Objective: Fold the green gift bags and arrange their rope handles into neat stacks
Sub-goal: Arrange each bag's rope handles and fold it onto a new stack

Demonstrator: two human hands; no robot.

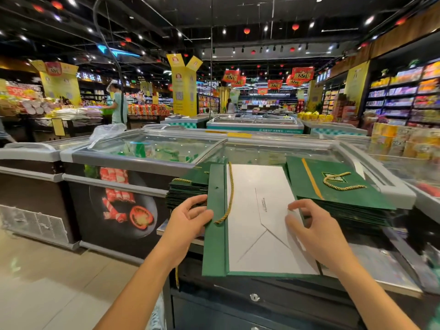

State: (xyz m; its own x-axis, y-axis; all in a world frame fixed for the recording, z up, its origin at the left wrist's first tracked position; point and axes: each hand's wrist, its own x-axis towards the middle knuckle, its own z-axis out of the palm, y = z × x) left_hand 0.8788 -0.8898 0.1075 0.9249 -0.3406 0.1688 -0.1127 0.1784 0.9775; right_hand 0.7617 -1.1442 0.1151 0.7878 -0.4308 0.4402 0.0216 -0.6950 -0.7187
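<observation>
left hand: showing bare, no glove or ring | right hand: showing bare | forearms behind both: wearing no sleeves

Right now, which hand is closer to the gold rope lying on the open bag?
Left. The left hand holds the bag's green edge right beside the gold rope. The right hand rests across the white panel, on the bag's far side from the rope.

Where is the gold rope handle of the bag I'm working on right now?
In the head view, the gold rope handle lies down the flattened bag's left side, beside its green folded edge; its lower loop ends just right of the left hand.
</observation>
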